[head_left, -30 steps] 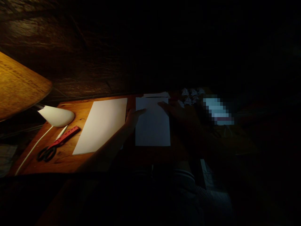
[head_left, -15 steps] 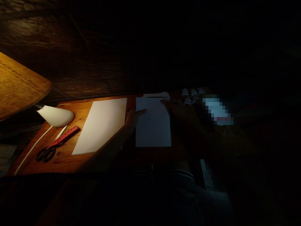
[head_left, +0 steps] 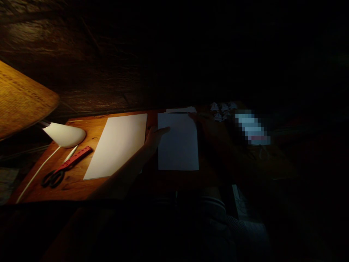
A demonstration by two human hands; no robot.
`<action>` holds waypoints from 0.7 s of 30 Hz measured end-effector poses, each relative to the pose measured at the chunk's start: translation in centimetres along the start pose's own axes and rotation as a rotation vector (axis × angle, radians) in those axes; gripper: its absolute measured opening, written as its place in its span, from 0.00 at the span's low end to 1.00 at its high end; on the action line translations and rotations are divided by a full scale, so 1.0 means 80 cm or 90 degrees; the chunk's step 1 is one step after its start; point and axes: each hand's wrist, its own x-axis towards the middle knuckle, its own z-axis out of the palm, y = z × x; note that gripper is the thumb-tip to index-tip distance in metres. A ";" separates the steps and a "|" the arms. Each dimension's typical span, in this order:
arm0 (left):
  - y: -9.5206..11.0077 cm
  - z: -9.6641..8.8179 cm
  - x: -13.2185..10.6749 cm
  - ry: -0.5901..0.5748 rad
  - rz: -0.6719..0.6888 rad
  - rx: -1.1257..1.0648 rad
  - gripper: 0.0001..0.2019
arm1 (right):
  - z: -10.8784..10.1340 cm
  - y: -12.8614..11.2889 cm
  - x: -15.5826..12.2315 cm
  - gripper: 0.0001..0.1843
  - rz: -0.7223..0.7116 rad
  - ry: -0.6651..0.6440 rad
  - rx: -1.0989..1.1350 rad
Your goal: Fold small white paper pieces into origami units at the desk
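A white sheet of paper [head_left: 177,145] is held in front of me, over the dim middle of the wooden table. My left hand [head_left: 155,138] grips its left edge, the thumb lying on the front and the other fingers out of sight behind. At the upper right corner is my right hand [head_left: 205,123], closed on the sheet, though darkness hides most of its fingers. To the left lies a stack of white paper [head_left: 118,145] in the lamplight. Another piece of paper [head_left: 180,109] shows behind the held sheet.
At left stands a lamp with a white base [head_left: 68,135] and yellow-brown shade [head_left: 24,98]. Beside it are black-handled scissors [head_left: 56,178], a red strip [head_left: 76,157] and a white pen [head_left: 71,153]. Several folded paper pieces [head_left: 224,107] and a pixelated bright screen [head_left: 252,127] lie right.
The right hand's fingertip has slid slightly right and up at the sheet's top corner. The sheet has shifted a touch to the right; the left hand stays almost still.
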 end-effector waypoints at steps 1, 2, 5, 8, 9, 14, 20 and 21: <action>-0.001 0.000 0.000 0.002 0.004 -0.001 0.18 | 0.000 0.001 0.000 0.12 -0.002 0.003 -0.007; -0.001 0.000 0.000 0.002 0.004 -0.001 0.18 | 0.000 0.001 0.000 0.12 -0.002 0.002 -0.014; -0.002 0.000 0.001 0.008 0.007 -0.010 0.18 | 0.000 0.002 -0.003 0.15 0.004 -0.038 -0.021; -0.001 -0.001 0.004 0.042 0.060 -0.047 0.19 | 0.000 0.000 -0.012 0.22 0.025 -0.145 -0.049; -0.002 -0.002 0.006 0.057 0.077 -0.061 0.20 | -0.001 0.000 -0.014 0.24 0.041 -0.183 -0.070; -0.007 -0.009 0.014 0.098 0.086 -0.080 0.25 | -0.003 0.006 -0.011 0.22 0.068 -0.211 -0.133; -0.005 -0.009 0.015 0.086 0.086 -0.071 0.24 | -0.013 0.020 0.016 0.14 -0.016 -0.028 -0.177; -0.002 -0.011 0.016 0.093 0.091 -0.067 0.23 | -0.016 0.021 0.019 0.14 -0.024 -0.019 -0.185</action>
